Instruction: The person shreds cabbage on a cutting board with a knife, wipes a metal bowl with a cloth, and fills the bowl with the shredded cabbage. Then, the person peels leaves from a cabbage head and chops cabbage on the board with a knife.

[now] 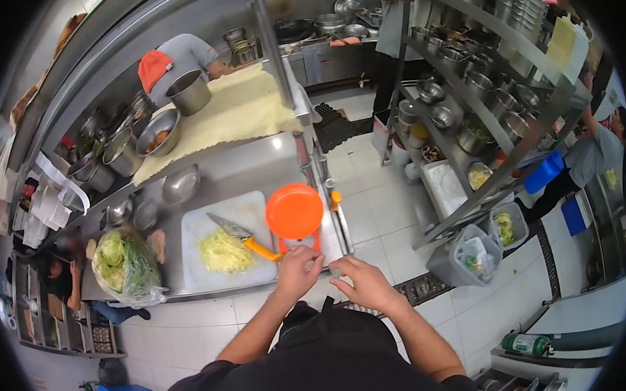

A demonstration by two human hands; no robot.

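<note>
Both hands are near the counter's front edge, just below an orange plate (294, 210) on an orange-based scale (298, 242). My left hand (300, 269) has its fingers curled close to the scale; what they hold, if anything, is too small to make out. Close to its right, my right hand (363, 281) has its thumb and fingers bent and apart; a small clear something may be at its fingertips. On the white cutting board (257, 205) lies a pile of shredded pale-green vegetable (224, 251). Beside the pile rests a knife (237, 231) with a yellow handle.
A bag of cabbage (122, 266) stands at the counter's left, near metal bowls (181, 185). A metal rack (493, 115) with pots rises on the right, with grey bins (465, 258) below. One person in an orange cap bends behind the shelf; others stand farther off.
</note>
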